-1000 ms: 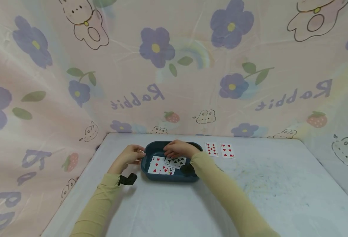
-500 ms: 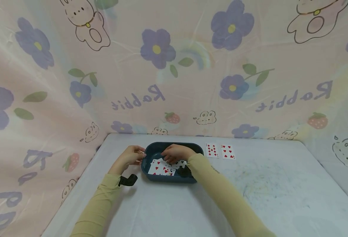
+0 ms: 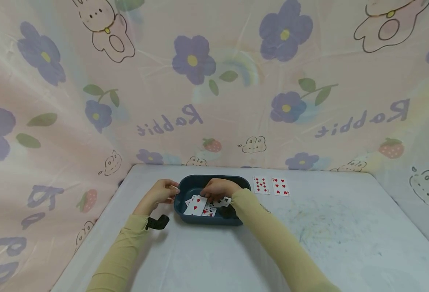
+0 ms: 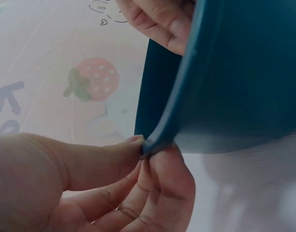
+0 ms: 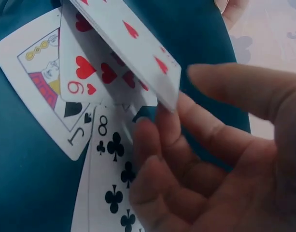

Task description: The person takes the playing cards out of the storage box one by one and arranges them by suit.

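Note:
A dark blue-green oval plastic tub [image 3: 211, 220] stands on the table with several face-up playing cards in it. My left hand [image 3: 159, 192] pinches its left rim between thumb and bent fingers, plain in the left wrist view. Inside the tub, my right hand [image 3: 219, 188] has its fingers curled at the corner of a hearts card [image 5: 133, 36], which is tilted up. Beneath that card lie a six of hearts [image 5: 82, 70], a jack of spades [image 5: 41, 82] and an eight of clubs [image 5: 106, 183]. The right hand covers part of the cards in the head view.
Two face-up red playing cards, a diamonds card [image 3: 261, 185] and a hearts card [image 3: 281, 187], lie side by side right of the tub. A patterned curtain [image 3: 229, 113] rises behind the white table [image 3: 331, 227]. Dark wrist cameras sit on both forearms.
The right hand has moved slightly down and closer over the cards, and a hearts card now tilts up at its fingers. The left hand stays on the rim.

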`<action>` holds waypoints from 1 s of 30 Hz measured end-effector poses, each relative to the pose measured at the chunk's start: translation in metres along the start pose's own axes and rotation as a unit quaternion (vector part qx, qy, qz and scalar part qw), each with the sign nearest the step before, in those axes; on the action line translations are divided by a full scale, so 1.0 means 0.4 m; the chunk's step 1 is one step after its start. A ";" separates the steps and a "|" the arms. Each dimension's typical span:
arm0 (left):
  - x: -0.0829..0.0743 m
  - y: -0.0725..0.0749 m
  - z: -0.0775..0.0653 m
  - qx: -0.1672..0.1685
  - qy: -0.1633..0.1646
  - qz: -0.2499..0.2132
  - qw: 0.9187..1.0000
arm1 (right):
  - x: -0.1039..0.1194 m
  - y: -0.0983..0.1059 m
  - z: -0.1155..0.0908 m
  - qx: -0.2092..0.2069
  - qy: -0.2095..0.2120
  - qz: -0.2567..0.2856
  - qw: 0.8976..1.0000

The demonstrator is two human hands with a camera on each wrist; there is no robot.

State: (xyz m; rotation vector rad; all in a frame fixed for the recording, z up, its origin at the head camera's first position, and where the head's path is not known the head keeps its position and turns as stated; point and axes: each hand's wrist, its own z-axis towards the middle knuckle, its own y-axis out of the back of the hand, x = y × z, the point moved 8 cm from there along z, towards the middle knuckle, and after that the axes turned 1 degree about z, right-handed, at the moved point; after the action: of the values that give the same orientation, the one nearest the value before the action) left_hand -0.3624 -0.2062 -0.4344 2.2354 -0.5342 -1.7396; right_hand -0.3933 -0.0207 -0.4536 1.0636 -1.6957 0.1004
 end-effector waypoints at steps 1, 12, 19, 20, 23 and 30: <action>-0.001 -0.001 0.000 0.000 0.000 0.002 1.000 | 0.001 0.000 0.000 0.003 0.004 -0.006 1.000; -0.006 -0.001 0.002 0.005 -0.005 0.006 1.000 | 0.013 0.038 -0.033 -0.044 0.005 -0.018 0.999; 0.000 0.002 0.001 0.004 -0.004 0.005 1.000 | 0.015 0.082 -0.059 -0.088 0.005 -0.014 0.996; 0.002 0.003 0.001 0.003 -0.002 0.004 1.000 | 0.015 0.086 -0.061 -0.089 0.008 -0.017 0.996; 0.005 0.005 0.002 0.001 0.001 0.005 1.000 | 0.009 0.096 -0.067 -0.096 0.018 -0.012 0.995; 0.003 0.003 0.001 0.002 0.000 0.007 1.000 | 0.020 0.136 -0.097 -0.137 0.061 -0.047 0.988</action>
State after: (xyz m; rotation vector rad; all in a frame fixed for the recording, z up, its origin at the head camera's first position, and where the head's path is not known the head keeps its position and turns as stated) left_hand -0.3629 -0.2076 -0.4349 2.2289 -0.5517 -1.7335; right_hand -0.4022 0.0281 -0.4079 0.9107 -1.4971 -0.1240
